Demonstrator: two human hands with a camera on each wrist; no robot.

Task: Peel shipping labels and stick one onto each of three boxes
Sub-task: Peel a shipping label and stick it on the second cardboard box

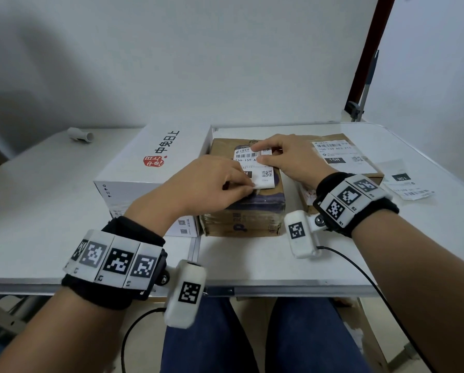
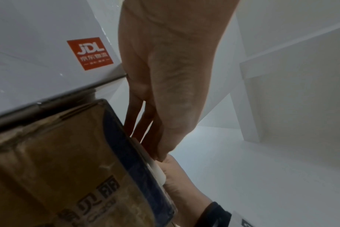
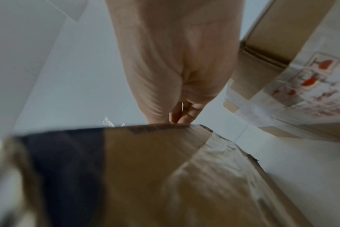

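White table (image 1: pixel 252 265), plain white wall.
We press a paper shipping label (image 1: pixel 255 168) on the taped brown cardboard box (image 1: pixel 243 211): our left hand (image 1: pixel 198 184) pinches its near edge, our right hand (image 1: pixel 290 157) holds it flat with straight fingers.

Middle brown box (image 1: pixel 243 208): cardboard, dark band and clear tape over its top, flat on the table. White label (image 1: pixel 255 168) with barcode and QR code lies on its top; near edge curls up, not stuck flat.

Right brown box (image 1: pixel 360 170): just beside the middle one, a white label (image 1: pixel 335 153) stuck flat on top.

White box (image 1: pixel 150 168): left of the middle box, touching it, red seal logo on its lid.

Loose white sheet (image 1: pixel 405 184): flat on the table, right of the boxes.
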